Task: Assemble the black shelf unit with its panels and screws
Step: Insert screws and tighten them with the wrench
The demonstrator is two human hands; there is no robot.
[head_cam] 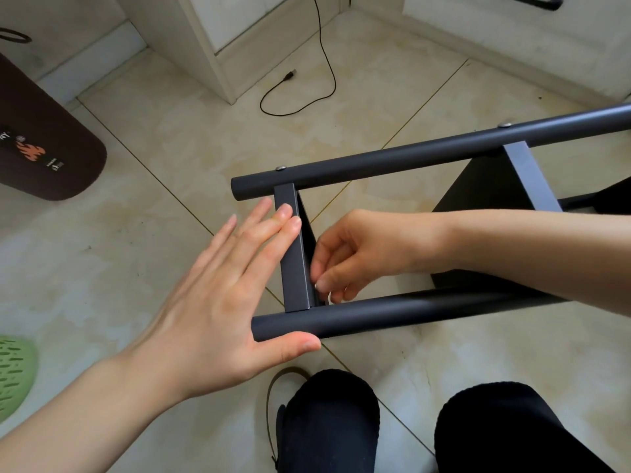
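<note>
Beige floor tiles (pixel 177 158) are occupied by a black shelf unit (pixel 392 158); its end panel (pixel 294 254) is steadied by the spread left hand (pixel 218 295), while something small and indistinct is pinched by the right hand (pixel 355 247).

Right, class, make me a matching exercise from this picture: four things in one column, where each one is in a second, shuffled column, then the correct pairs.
Things
1. left hand
2. right hand
3. black cable
4. green perforated object

Places
A. at the left edge of the picture
B. lying flat against the outer face of the end panel
C. looped on the floor near the white cabinet
D. fingertips inside the frame, behind the end panel

Pairs: 1-B, 2-D, 3-C, 4-A
</note>
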